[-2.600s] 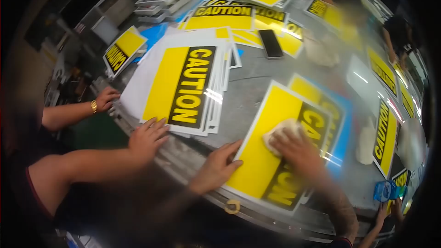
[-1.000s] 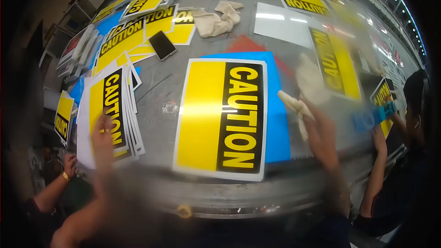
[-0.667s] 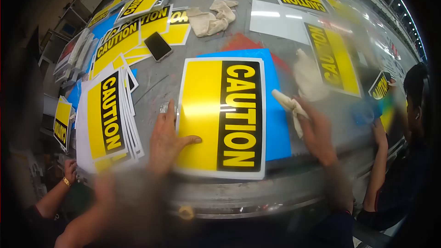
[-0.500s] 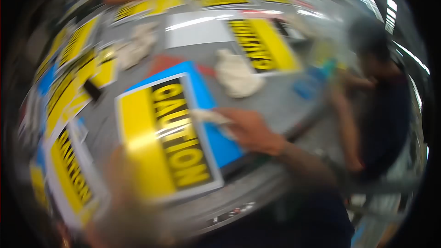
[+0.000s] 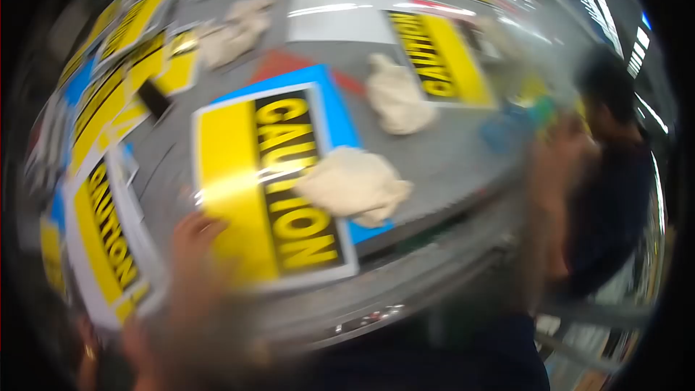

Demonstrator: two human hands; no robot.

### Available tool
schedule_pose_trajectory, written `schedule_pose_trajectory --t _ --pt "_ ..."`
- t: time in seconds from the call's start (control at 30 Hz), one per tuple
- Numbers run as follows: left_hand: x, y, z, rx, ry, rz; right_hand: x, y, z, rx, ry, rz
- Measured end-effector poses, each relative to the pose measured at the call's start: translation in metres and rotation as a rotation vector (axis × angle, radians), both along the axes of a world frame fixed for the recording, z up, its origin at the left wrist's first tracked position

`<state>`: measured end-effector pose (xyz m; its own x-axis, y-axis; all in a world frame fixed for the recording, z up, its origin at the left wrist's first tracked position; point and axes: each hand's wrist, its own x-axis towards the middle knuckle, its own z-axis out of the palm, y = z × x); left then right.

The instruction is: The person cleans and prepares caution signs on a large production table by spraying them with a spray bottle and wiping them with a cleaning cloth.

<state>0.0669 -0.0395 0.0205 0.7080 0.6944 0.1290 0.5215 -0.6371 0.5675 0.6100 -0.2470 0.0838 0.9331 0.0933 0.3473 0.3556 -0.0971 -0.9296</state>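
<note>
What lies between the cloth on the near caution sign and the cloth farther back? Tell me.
Head view: bare grey table and a strip of blue sheet separate the near cloth from the far cloth; nothing else shows.

yellow-and-black sign [image 5: 271,181], cream cloth [image 5: 352,187], blue sheet [image 5: 334,112]

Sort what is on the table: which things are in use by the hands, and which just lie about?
In use:
- caution sign, left hand on its near edge
- cloth lying on that sign

Lying about:
- second cloth
- third cloth
- stack of signs
- phone
- white sheet

The right hand is too blurred to place.
</note>
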Motion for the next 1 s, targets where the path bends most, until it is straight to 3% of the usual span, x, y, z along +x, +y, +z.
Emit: schedule_pose_trajectory --t 0.1,0.2,0.23,0.27,0.37,0.43,0.5,0.53,0.6,0.63,0.7,0.77,0.8,0.87,0.97,1.0 --pt "0.036 -0.002 0.005 -0.043 -0.057 -0.096 0.165 -0.016 -0.061 -0.118 -0.222 0.376" --pt "0.072 -0.013 -0.009 -0.009 -0.033 -0.275 0.182 0.010 -0.037 -0.158 0.006 0.493" --pt "0.092 -0.011 -0.011 0.021 -0.057 -0.357 0.106 0.016 -0.029 -0.660 -0.666 0.430" --pt "0.111 -0.012 -0.014 0.073 -0.028 -0.388 0.085 0.021 -0.021 -0.704 -0.756 0.377" --pt "0.154 -0.010 -0.038 0.183 0.039 -0.474 0.045 0.035 0.012 -0.487 -0.319 0.419" --pt "0.174 -0.017 -0.047 0.189 -0.013 -0.491 0.044 0.040 0.018 -0.474 -0.195 0.471" --pt "0.188 -0.022 -0.068 0.164 -0.100 -0.502 0.097 0.037 -0.010 -0.485 -0.138 0.597" --pt "0.197 -0.030 -0.082 0.189 -0.106 -0.527 0.101 0.033 -0.012 -0.467 0.009 0.619" --pt "0.207 -0.041 -0.079 0.155 -0.078 -0.606 0.057 0.048 0.005 -0.505 0.095 0.768" --pt "0.213 -0.043 -0.071 0.095 -0.063 -0.674 0.034 0.058 0.016 -0.568 0.062 0.881" --pt "0.215 -0.056 -0.076 0.202 -0.148 -0.656 -0.014 0.077 0.031 -0.706 0.020 1.101" --pt "0.198 -0.078 -0.047 0.292 -0.122 -0.625 -0.062 0.092 0.041 -0.862 -0.004 1.320" --pt "0.175 -0.090 -0.026 0.302 -0.099 -0.668 -0.090 0.097 0.035 -0.777 -0.310 1.552" --pt "0.136 -0.107 0.003 0.115 -0.133 -0.836 -0.144 0.109 0.049 -1.038 -0.314 1.795" --pt "0.079 -0.118 0.033 -0.177 -0.034 -1.078 -0.179 0.122 0.021 -1.222 -0.436 1.878" --pt "0.061 -0.122 0.028 -0.290 -0.034 -1.065 -0.178 0.127 0.013 -1.136 -0.478 1.849"
